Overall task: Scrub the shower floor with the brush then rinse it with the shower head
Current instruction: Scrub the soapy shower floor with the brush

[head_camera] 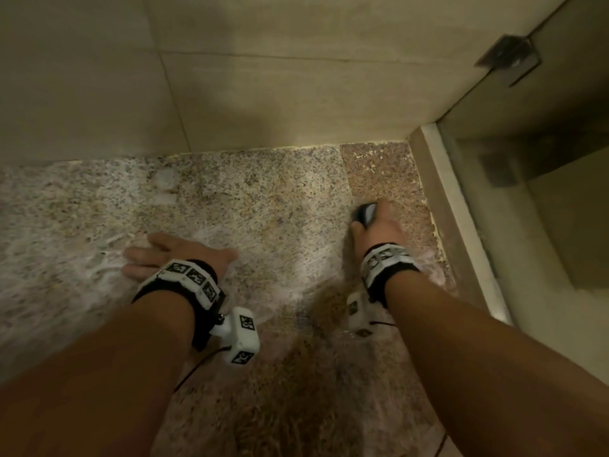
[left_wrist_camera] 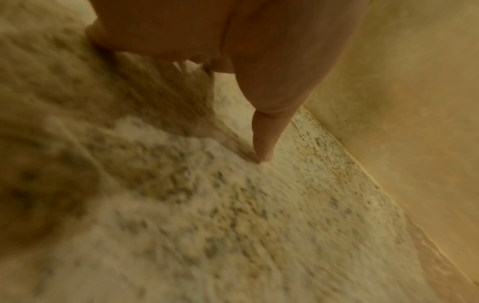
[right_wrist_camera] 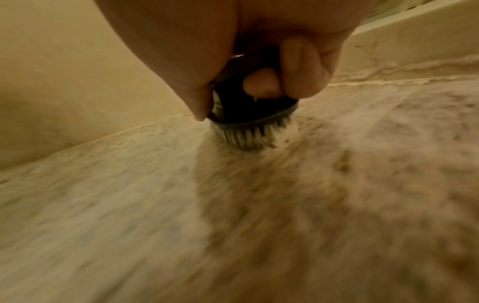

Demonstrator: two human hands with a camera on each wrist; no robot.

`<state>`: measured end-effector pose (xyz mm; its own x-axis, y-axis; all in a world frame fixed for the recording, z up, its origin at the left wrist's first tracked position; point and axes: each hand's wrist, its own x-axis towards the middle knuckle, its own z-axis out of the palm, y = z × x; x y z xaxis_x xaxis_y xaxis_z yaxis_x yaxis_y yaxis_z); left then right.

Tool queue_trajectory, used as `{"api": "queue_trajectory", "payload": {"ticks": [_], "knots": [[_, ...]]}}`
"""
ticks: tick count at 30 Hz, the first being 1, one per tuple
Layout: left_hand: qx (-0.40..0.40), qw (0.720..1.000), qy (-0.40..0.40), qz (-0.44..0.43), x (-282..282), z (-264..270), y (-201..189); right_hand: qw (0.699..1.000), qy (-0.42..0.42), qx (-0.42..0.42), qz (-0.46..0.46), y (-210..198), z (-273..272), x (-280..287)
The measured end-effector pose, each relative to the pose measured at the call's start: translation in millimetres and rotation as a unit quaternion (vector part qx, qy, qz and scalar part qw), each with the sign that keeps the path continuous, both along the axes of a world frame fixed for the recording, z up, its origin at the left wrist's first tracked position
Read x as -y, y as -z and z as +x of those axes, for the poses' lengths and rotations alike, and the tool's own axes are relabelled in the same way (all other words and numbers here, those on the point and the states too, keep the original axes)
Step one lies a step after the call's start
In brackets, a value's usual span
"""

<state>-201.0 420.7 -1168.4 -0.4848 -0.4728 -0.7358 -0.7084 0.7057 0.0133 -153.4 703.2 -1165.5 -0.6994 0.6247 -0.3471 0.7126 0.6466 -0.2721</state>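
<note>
A: Gripping the brush [right_wrist_camera: 249, 106], the right hand [head_camera: 379, 225] curls its fingers [right_wrist_camera: 261, 83] round a dark, round body; short pale bristles splay against the floor [head_camera: 263, 199].

B: Where on the floor?

A: Near the far right corner, close to the raised curb [head_camera: 451, 219] under the glass panel [head_camera: 527, 133]. The stone there is speckled granite, reddish and rough-looking, with white flecks along the joint.

B: And the left hand [head_camera: 174, 255]?

A: Flat, palm down, fingers straight and spread on the wet stone, holding nothing. The left wrist view shows the thumb [left_wrist_camera: 267, 135] tip touching the floor beside the wall [left_wrist_camera: 401, 102].

B: Surface around it?

A: Pale, frothy lather [head_camera: 59, 258] streaked over grey-and-tan speckle. The wall is smooth beige tile with thin grout lines. A dark metal hinge [head_camera: 509, 57] clamps the glass at upper right.
</note>
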Motion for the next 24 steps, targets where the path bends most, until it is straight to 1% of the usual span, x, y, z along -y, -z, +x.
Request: {"api": "queue_trajectory", "payload": {"ticks": [1, 2, 4, 5, 6, 8, 10, 12, 15, 17, 20, 22, 24], "knots": [[0.002, 1.000, -0.009, 0.002, -5.5, 0.1, -0.4, 0.999, -0.036, -0.006, -0.003, 1.7, 1.6, 16.4], [0.004, 1.000, -0.015, 0.006, -9.5, -1.5, 0.6, 0.995, -0.095, -0.003, -0.016, 3.5, 3.6, 36.2], [0.014, 1.000, -0.016, 0.004, -13.9, -4.9, 2.4, 0.970, -0.238, 0.044, -0.040, 10.3, 7.9, 64.5], [0.021, 1.000, -0.014, 0.001, -15.5, -6.5, 3.0, 0.957, -0.282, 0.059, -0.029, 15.9, 7.9, 62.9], [0.022, 1.000, -0.016, -0.006, -17.1, -7.6, 4.4, 0.955, -0.289, 0.054, -0.029, 14.9, 5.3, 54.5], [0.016, 0.999, -0.026, -0.019, -20.8, -8.7, 7.5, 0.974, -0.221, 0.018, -0.035, 10.4, -7.7, 17.2], [0.019, 0.999, -0.010, -0.033, -21.9, -11.7, 12.4, 0.991, -0.131, 0.006, -0.009, 6.1, -23.8, -31.8], [0.030, 0.999, 0.016, -0.042, -21.2, -15.0, 15.2, 0.996, -0.075, 0.033, 0.031, 2.5, -40.1, -76.1], [0.046, 0.998, 0.026, -0.044, -18.4, -18.8, 23.2, 0.998, -0.019, 0.047, 0.046, -1.2, -59.8, -115.7], [0.055, 0.997, 0.026, -0.043, -16.6, -19.6, 29.8, 0.997, 0.013, 0.059, 0.046, -3.4, -69.9, -126.8], [0.049, 0.998, 0.016, -0.043, -18.3, -18.5, 26.6, 0.995, 0.049, 0.065, 0.049, 0.7, -73.7, -127.9], [0.037, 0.998, 0.011, -0.048, -20.6, -17.0, 20.1, 0.995, 0.067, 0.042, 0.053, 3.7, -73.6, -118.8], [0.039, 0.998, 0.011, -0.054, -21.0, -19.1, 20.6, 0.997, 0.061, 0.015, 0.037, 2.1, -76.4, -94.6]]}}
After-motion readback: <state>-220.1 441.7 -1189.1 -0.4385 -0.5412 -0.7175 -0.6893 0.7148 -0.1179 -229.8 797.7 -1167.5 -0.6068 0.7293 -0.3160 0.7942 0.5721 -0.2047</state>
